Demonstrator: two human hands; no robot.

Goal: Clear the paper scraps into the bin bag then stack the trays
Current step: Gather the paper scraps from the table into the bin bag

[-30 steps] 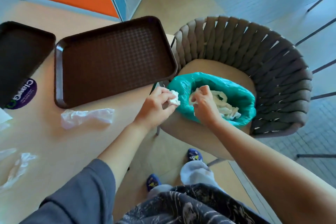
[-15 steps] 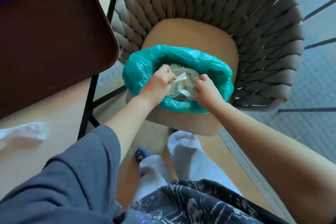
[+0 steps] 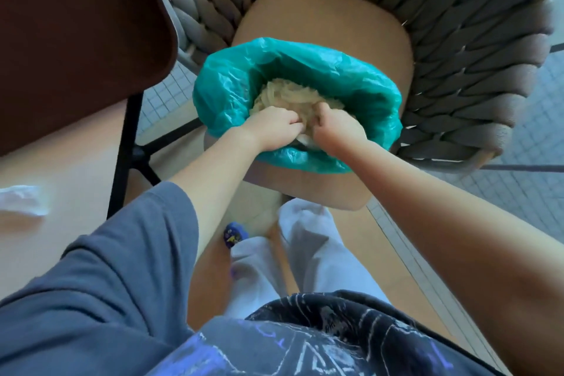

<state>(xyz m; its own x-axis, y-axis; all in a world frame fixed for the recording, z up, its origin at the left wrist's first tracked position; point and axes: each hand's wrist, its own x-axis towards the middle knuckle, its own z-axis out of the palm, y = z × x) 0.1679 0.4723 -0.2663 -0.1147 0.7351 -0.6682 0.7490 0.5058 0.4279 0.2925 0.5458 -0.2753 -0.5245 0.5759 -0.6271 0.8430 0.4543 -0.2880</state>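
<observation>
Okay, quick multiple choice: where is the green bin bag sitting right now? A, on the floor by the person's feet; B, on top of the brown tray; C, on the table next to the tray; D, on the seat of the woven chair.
D: the green bin bag rests on the tan seat of the woven chair, with the left hand and right hand pressing paper scraps down into it.

Person's wearing a slate-grey tee, short sleeve [image 3: 100, 278] bunched up with soft folds. Just below the sleeve there's a dark print [image 3: 329, 336] with scratchy white and blue lines. Light grey joggers [image 3: 308, 253], and a blue shoe [image 3: 233, 235] with a small pattern beside them.
</observation>
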